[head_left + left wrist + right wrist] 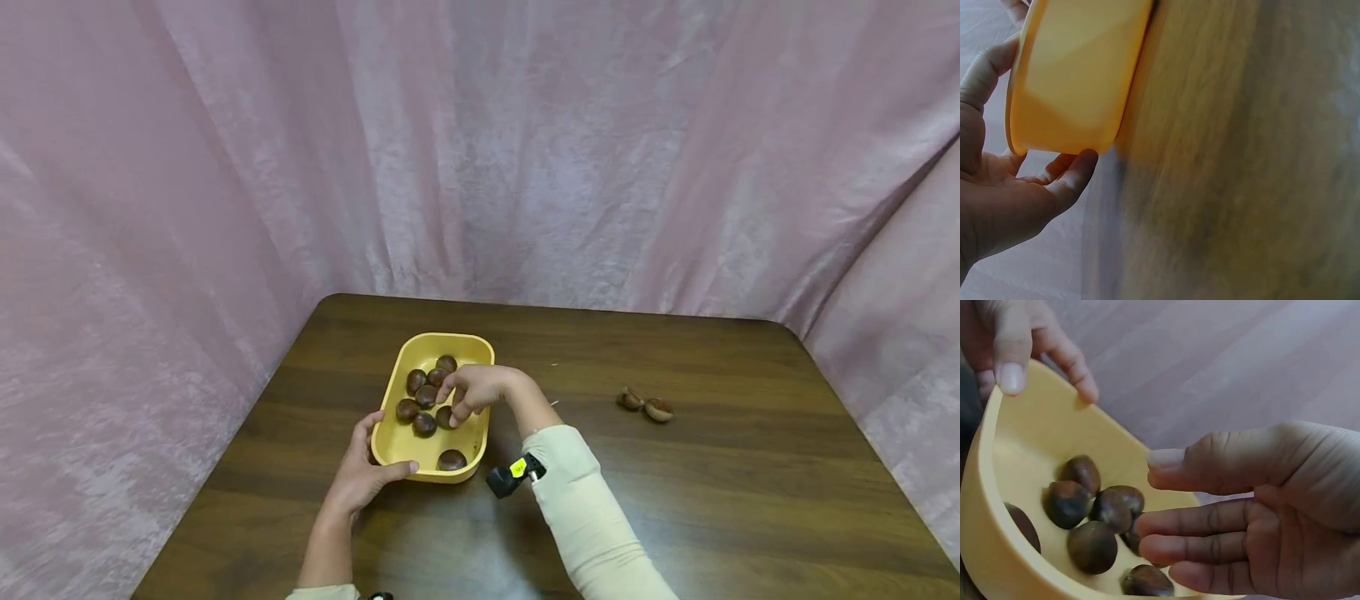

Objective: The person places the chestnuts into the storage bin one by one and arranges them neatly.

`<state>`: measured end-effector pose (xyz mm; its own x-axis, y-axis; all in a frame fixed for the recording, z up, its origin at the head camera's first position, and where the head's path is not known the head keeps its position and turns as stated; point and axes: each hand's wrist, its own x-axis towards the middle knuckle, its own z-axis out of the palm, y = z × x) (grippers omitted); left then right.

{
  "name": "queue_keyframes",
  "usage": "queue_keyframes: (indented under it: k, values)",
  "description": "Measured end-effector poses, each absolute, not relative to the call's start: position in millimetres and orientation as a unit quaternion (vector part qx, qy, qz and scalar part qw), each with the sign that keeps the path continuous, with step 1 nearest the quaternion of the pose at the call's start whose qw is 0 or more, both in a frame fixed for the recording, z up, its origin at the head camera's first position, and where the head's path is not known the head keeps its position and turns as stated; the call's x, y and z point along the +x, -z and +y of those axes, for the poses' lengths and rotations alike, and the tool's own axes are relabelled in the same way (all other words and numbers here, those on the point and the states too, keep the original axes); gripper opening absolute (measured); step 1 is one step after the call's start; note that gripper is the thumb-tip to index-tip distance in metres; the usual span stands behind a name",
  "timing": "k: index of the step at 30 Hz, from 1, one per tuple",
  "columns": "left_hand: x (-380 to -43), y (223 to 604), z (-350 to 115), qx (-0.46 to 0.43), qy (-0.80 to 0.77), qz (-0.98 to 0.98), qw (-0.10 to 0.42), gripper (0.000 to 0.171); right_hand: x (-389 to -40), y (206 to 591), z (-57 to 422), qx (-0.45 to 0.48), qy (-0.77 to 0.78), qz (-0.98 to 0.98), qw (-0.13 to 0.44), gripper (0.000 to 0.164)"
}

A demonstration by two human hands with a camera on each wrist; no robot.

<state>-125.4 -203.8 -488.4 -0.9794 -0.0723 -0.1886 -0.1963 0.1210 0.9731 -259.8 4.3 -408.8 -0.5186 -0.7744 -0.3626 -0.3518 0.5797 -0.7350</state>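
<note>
A yellow rectangular tub (382, 442) with rounded corners holds several glossy brown chestnuts (424, 425). One chestnut (452, 460) lies apart from the others, by the near wall. My left hand (358, 479) grips the tub's near left corner, thumb on the near rim and fingers along the left side. Over the tub's right side reaches my right hand (480, 390), its fingers pointing down at the chestnuts. In the right wrist view, its thumb and fingers (1200, 522) stand apart with nothing between them, close over the chestnuts (1092, 547).
Two brown pieces like split chestnut shell (658, 409) lie on the wooden table (735, 483) to the right of the tub. Pink curtains (525, 150) hang behind the table and at both sides. A black wrist camera (510, 477) sits on the right sleeve.
</note>
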Motion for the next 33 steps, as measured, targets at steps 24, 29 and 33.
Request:
queue_keyframes:
  k: [24,29,33]
  values:
    - [-127.9,481.4,-194.1,-0.092,-0.651,0.752,0.047,0.099,-230.2,409.5,90.8,-0.356,0.450,0.784,0.237,0.048]
    - [-128.8,485.7,-195.1,-0.094,-0.645,0.757,0.041,0.098,-227.8,415.4,106.9,-0.342,0.465,0.792,0.198,0.048]
    - [-127.9,485.8,-194.8,-0.094,-0.645,0.757,0.040,0.097,-224.6,425.2,115.2,-0.325,0.491,0.791,0.166,0.044]
